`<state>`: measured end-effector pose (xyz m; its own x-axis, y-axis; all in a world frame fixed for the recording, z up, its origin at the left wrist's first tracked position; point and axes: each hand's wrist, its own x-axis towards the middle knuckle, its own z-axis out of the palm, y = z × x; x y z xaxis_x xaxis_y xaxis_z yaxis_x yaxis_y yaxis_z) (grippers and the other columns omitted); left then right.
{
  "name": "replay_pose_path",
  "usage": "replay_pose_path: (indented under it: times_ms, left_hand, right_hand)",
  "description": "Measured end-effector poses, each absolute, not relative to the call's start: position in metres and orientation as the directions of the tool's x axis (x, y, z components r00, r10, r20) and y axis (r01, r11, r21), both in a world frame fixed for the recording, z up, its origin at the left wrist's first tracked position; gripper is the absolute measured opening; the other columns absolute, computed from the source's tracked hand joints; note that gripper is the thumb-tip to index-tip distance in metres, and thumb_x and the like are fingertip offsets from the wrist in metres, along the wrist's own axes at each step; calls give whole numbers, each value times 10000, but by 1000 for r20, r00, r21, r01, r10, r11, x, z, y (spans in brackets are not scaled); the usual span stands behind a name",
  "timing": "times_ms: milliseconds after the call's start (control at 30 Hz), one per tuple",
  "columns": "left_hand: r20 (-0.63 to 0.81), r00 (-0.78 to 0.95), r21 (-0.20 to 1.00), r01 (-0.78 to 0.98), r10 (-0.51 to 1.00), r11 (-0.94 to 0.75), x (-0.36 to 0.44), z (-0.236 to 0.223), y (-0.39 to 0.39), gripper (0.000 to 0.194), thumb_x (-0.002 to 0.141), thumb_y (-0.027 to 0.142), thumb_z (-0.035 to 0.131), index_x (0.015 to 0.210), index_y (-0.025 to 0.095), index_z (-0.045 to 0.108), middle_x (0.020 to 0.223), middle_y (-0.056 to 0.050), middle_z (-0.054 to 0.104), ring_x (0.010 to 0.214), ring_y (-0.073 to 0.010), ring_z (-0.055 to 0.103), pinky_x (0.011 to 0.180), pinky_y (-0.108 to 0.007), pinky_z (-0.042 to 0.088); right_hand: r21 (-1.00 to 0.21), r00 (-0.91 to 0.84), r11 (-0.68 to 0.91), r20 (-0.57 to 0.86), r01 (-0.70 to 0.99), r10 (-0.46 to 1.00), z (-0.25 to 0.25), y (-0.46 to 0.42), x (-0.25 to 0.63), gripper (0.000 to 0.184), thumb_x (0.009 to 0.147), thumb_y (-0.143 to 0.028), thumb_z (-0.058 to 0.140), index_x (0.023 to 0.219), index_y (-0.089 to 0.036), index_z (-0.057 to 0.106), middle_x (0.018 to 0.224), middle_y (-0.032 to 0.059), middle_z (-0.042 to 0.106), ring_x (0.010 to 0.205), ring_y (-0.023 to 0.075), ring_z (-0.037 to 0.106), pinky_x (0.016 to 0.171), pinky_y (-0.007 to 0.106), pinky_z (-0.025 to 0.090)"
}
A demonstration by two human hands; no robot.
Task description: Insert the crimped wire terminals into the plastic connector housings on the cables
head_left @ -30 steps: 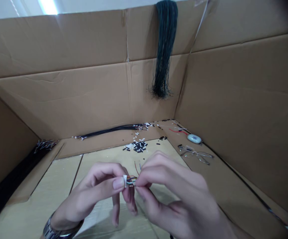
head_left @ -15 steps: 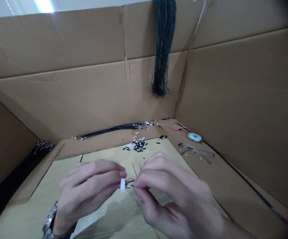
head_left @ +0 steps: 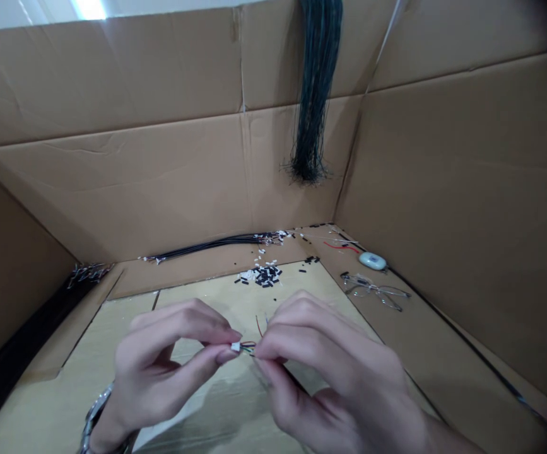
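Note:
My left hand (head_left: 169, 372) pinches a small white connector (head_left: 236, 347) between thumb and forefinger. A few thin coloured wires (head_left: 248, 345) run from the connector to my right hand (head_left: 320, 366), which pinches them just to the right. A red wire end (head_left: 258, 325) curls up above the fingers. Both hands hover low over the cardboard floor (head_left: 197, 302) of a large open box, fingertips almost touching. A metal watch (head_left: 94, 416) sits on my left wrist.
Cardboard walls (head_left: 159, 157) close in on three sides. A dark wire bundle (head_left: 313, 94) hangs down the back wall. A long black wire bundle (head_left: 216, 244), a pile of small black and white connectors (head_left: 261, 275), glasses (head_left: 372, 289) and a small white device (head_left: 372, 260) lie behind.
My left hand has turned the white connector, so its narrow side now shows, and regripped it. The right hand kept its pinch on the wires.

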<state>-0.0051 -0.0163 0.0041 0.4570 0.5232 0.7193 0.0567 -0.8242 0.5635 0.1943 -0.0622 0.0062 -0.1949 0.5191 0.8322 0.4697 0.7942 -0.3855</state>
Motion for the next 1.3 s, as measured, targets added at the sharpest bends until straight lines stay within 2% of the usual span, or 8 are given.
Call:
replay_pose_path:
  times_ms: [200, 333, 467, 600, 733, 900, 1133, 1300]
  left_hand:
    - [608, 444, 735, 0, 658, -678, 0, 5, -22, 124, 864, 78, 726, 888, 198, 744, 706, -21, 733, 587, -143, 674, 533, -230, 570]
    - [278, 522, 959, -109, 806, -261, -2, 3, -25, 94, 928, 193, 696, 838, 169, 714, 708, -26, 707, 551, -109, 662, 509, -188, 579]
    - [85, 658, 965, -243, 748, 104, -2, 0, -21, 134, 925, 269, 718, 844, 165, 698, 657, 0, 682, 524, -71, 645, 498, -126, 548]
    - [41, 721, 942, -260, 692, 214, 1, -1, -16, 155, 929, 300, 714, 859, 165, 683, 624, 5, 663, 487, -60, 613, 462, -105, 514]
    - [209, 579, 977, -162, 788, -139, 1, 2, -18, 66, 942, 246, 687, 910, 190, 698, 789, -21, 667, 620, -99, 641, 536, -171, 579]
    - [642, 418, 703, 14, 642, -711, -7, 3, -23, 231, 903, 178, 712, 1127, 235, 705, 943, -48, 640, 784, -163, 627, 638, -251, 589]
    - [817, 459, 252, 257, 347, -933, -7, 6, -21, 294, 835, -44, 670, 1037, 166, 712, 865, -29, 633, 724, -129, 598, 614, -236, 532]
    - [811, 516, 146, 277, 276, -950, -3, 9, -17, 212, 859, -38, 630, 984, 129, 667, 797, -19, 636, 670, -116, 582, 581, -239, 500]
  right_hand:
    - [-433, -157, 783, 824, 446, 545, 6, -63, 193, 188, 871, -33, 580, 891, -218, 606, 744, -27, 657, 661, 100, 627, 598, 213, 548]
    - [-450, -152, 774, 814, 444, 561, 6, -63, 195, 204, 875, -30, 575, 896, -232, 603, 722, -34, 651, 635, 100, 621, 566, 209, 536]
    - [-453, -160, 773, 809, 445, 566, 7, -64, 197, 221, 872, -18, 570, 911, -234, 596, 723, -41, 646, 621, 88, 615, 556, 199, 517]
    - [-466, -186, 761, 785, 452, 591, 5, -64, 197, 211, 874, -15, 575, 904, -223, 583, 743, -57, 645, 648, 65, 622, 582, 178, 504]
    - [-446, -213, 763, 781, 467, 587, 3, -61, 198, 189, 879, -27, 582, 911, -213, 590, 762, -53, 639, 648, 61, 599, 584, 173, 492]
    - [-282, -283, 796, 828, 535, 483, 1, -56, 201, 135, 916, -61, 582, 945, -189, 613, 797, -10, 654, 670, 103, 615, 602, 236, 500]
    - [-331, -286, 828, 825, 452, 486, 1, -54, 199, 139, 928, -50, 587, 978, -177, 612, 803, -5, 648, 679, 104, 591, 590, 235, 496]
    - [-473, -267, 824, 788, 313, 554, -1, -50, 200, 124, 926, -40, 593, 942, -160, 621, 798, 1, 616, 677, 94, 555, 581, 220, 478]
